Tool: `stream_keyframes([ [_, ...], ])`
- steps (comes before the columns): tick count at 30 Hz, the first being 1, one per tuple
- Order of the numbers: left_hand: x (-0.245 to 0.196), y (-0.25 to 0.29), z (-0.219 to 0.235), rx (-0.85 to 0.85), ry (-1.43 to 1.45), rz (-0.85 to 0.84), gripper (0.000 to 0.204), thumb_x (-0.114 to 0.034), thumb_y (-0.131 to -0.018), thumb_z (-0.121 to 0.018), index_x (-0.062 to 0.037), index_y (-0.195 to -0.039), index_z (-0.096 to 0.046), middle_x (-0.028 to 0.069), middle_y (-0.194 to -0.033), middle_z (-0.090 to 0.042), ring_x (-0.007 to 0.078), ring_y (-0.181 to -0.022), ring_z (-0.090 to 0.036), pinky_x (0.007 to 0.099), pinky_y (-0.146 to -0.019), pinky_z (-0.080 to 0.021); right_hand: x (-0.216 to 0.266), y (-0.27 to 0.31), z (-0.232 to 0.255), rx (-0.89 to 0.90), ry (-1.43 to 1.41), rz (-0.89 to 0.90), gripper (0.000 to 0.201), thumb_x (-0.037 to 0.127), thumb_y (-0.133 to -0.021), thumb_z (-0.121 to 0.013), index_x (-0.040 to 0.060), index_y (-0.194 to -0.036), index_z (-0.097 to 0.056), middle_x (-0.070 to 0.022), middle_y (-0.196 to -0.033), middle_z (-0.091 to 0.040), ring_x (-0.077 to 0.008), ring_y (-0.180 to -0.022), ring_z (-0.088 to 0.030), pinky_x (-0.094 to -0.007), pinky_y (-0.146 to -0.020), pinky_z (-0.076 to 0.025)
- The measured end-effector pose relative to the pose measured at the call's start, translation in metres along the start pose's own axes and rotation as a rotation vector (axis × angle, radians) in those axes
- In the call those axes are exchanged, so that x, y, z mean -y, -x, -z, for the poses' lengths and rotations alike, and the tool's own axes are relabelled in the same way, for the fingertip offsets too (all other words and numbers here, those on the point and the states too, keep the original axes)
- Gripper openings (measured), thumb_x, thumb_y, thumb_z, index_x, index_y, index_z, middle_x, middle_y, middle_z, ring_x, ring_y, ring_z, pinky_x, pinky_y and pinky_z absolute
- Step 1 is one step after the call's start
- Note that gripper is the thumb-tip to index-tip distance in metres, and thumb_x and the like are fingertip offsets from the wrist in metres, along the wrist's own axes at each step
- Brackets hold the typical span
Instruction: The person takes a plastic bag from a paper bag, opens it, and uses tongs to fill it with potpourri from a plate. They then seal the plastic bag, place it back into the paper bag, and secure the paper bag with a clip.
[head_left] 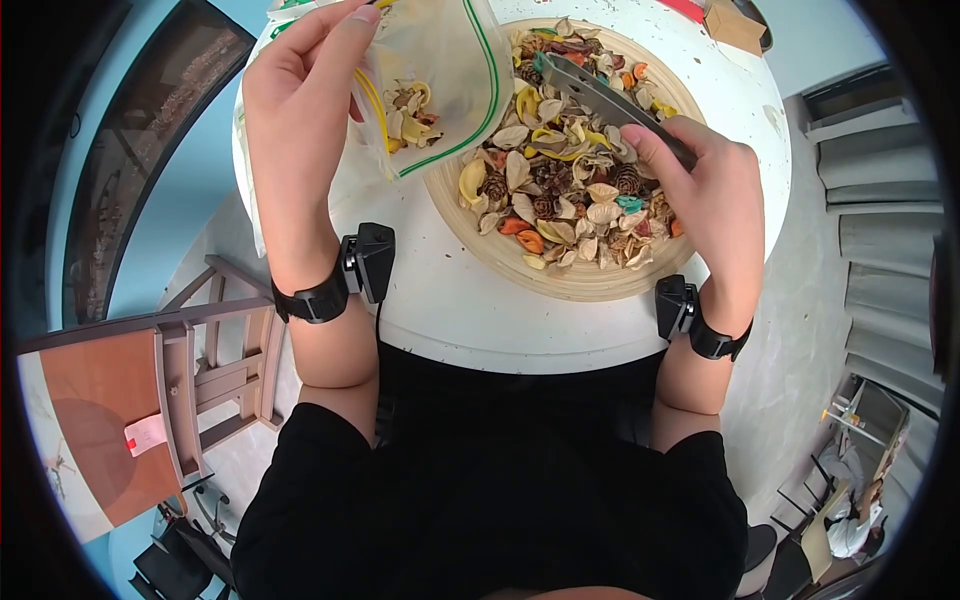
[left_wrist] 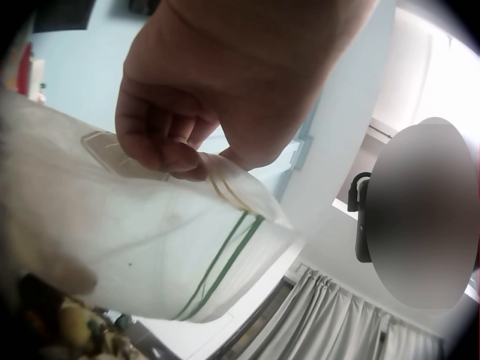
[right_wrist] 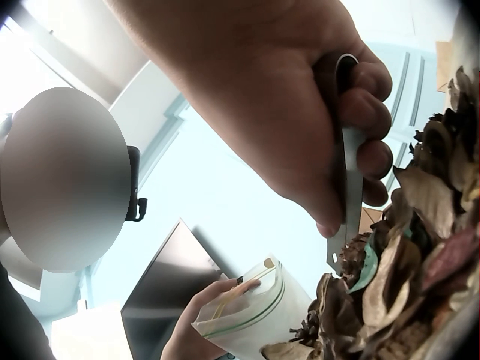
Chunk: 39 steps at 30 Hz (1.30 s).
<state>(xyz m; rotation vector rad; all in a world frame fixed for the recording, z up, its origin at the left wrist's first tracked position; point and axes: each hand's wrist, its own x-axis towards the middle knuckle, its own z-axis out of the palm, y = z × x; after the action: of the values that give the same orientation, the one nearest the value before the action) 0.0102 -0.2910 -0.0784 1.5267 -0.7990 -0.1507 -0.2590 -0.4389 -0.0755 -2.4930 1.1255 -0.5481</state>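
My left hand (head_left: 300,110) pinches the upper edge of a clear zip bag (head_left: 440,70) with green and yellow seal lines. Some dried petals (head_left: 415,115) show inside the bag. In my right hand (head_left: 715,185) I grip metal tongs (head_left: 605,98), pointing to the far left over a round wooden plate (head_left: 590,288). Potpourri (head_left: 540,170) heaps the plate: pale dried petals, pine cones and yellow, orange and teal pieces. In the right wrist view, the tongs' tips are right at a small brown cone (right_wrist: 352,255) and a teal piece (right_wrist: 368,268); cannot tell whether they pinch either.
The plate stands on a round white table (head_left: 420,290) with small crumbs scattered about. A cardboard box (head_left: 735,25) sits at the far right edge. A wooden chair (head_left: 235,375) stands at left. Another person (head_left: 855,530) is at the lower right, away from the table.
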Motion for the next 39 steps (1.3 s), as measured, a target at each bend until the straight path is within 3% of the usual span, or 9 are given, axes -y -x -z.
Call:
stream_keyframes([
  [1, 0.001, 0.000, 0.000, 0.006, 0.005, 0.003, 0.027, -0.023, -0.096, -0.071, -0.0034, -0.114, -0.078, -0.0058, -0.083, -0.062, 0.0030, -0.075, -0.051, 0.0200, -0.064, -0.035, 0.000, 0.000, 0.000, -0.002, -0.017, -0.007, 0.038, 0.034, -0.092, -0.077, -0.0032, -0.092, -0.075, -0.0092, -0.057, -0.057, -0.0114, -0.052, -0.046, -0.0274, -0.052, -0.039],
  [4, -0.001, 0.001, -0.002, 0.013, 0.000, 0.005, 0.028, -0.023, -0.096, -0.071, -0.0036, -0.114, -0.078, -0.0059, -0.082, -0.062, 0.0029, -0.074, -0.051, 0.0199, -0.063, -0.035, -0.001, 0.002, -0.001, -0.120, -0.113, 0.042, 0.037, 0.038, -0.088, -0.080, 0.0016, -0.084, -0.075, -0.0106, -0.054, -0.059, -0.0243, -0.045, -0.051, -0.0315, -0.049, -0.041],
  [13, -0.003, 0.002, -0.004, 0.064, 0.013, -0.007, 0.028, -0.023, -0.097, -0.070, -0.0031, -0.116, -0.077, -0.0055, -0.081, -0.062, 0.0028, -0.075, -0.052, 0.0201, -0.065, -0.036, 0.025, 0.016, -0.004, -0.062, -0.295, 0.099, 0.025, 0.029, -0.088, -0.082, 0.0046, -0.091, -0.078, -0.0056, -0.057, -0.063, -0.0101, -0.047, -0.051, -0.0257, -0.048, -0.039],
  [19, 0.000, 0.001, 0.003, -0.016, 0.057, 0.004, 0.028, -0.020, -0.096, -0.070, 0.0000, -0.114, -0.076, -0.0031, -0.083, -0.063, 0.0043, -0.080, -0.055, 0.0201, -0.068, -0.038, 0.014, 0.008, 0.000, -0.098, -0.437, 0.017, 0.029, 0.033, -0.086, -0.084, 0.0053, -0.092, -0.077, -0.0048, -0.055, -0.060, -0.0091, -0.047, -0.052, -0.0266, -0.048, -0.039],
  [23, -0.003, -0.003, 0.013, -0.118, 0.076, -0.026, 0.029, -0.018, -0.095, -0.070, 0.0042, -0.112, -0.075, -0.0012, -0.083, -0.063, 0.0064, -0.082, -0.057, 0.0201, -0.072, -0.040, 0.012, 0.004, 0.004, -0.020, 0.014, 0.023, 0.037, 0.032, -0.087, -0.083, -0.0021, -0.096, -0.075, -0.0061, -0.063, -0.066, -0.0093, -0.055, -0.054, -0.0241, -0.054, -0.041],
  [27, -0.010, 0.000, 0.013, -0.110, 0.098, -0.014, 0.029, -0.017, -0.096, -0.069, 0.0054, -0.112, -0.074, 0.0000, -0.082, -0.063, 0.0076, -0.081, -0.057, 0.0202, -0.074, -0.042, 0.006, 0.006, 0.003, -0.009, 0.117, 0.039, 0.042, 0.040, -0.084, -0.083, -0.0006, -0.092, -0.076, -0.0079, -0.060, -0.063, -0.0150, -0.051, -0.053, -0.0283, -0.052, -0.042],
  [29, -0.010, 0.001, 0.010, -0.117, 0.102, -0.031, 0.027, -0.020, -0.094, -0.072, 0.0028, -0.108, -0.076, -0.0032, -0.080, -0.062, 0.0044, -0.074, -0.051, 0.0205, -0.066, -0.036, -0.008, 0.008, 0.008, -0.009, 0.133, 0.022, 0.044, 0.046, -0.084, -0.081, 0.0027, -0.087, -0.077, -0.0072, -0.056, -0.061, -0.0215, -0.047, -0.053, -0.0321, -0.050, -0.042],
  [36, -0.014, -0.001, 0.013, -0.112, 0.159, -0.033, 0.026, -0.021, -0.094, -0.072, 0.0013, -0.105, -0.077, -0.0048, -0.078, -0.062, 0.0033, -0.070, -0.050, 0.0209, -0.062, -0.036, -0.018, -0.003, 0.054, -0.028, 0.007, -0.124, 0.050, 0.047, -0.088, -0.079, -0.0024, -0.088, -0.074, -0.0090, -0.057, -0.053, -0.0097, -0.054, -0.041, -0.0281, -0.051, -0.037],
  [39, -0.017, -0.001, 0.012, -0.074, 0.153, -0.016, 0.026, -0.022, -0.095, -0.071, 0.0012, -0.106, -0.077, -0.0040, -0.077, -0.062, 0.0040, -0.068, -0.052, 0.0219, -0.059, -0.039, -0.019, -0.045, 0.050, -0.020, 0.047, -0.003, 0.056, 0.056, -0.092, -0.070, 0.0008, -0.096, -0.075, -0.0141, -0.061, -0.060, -0.0219, -0.056, -0.058, -0.0358, -0.059, -0.047],
])
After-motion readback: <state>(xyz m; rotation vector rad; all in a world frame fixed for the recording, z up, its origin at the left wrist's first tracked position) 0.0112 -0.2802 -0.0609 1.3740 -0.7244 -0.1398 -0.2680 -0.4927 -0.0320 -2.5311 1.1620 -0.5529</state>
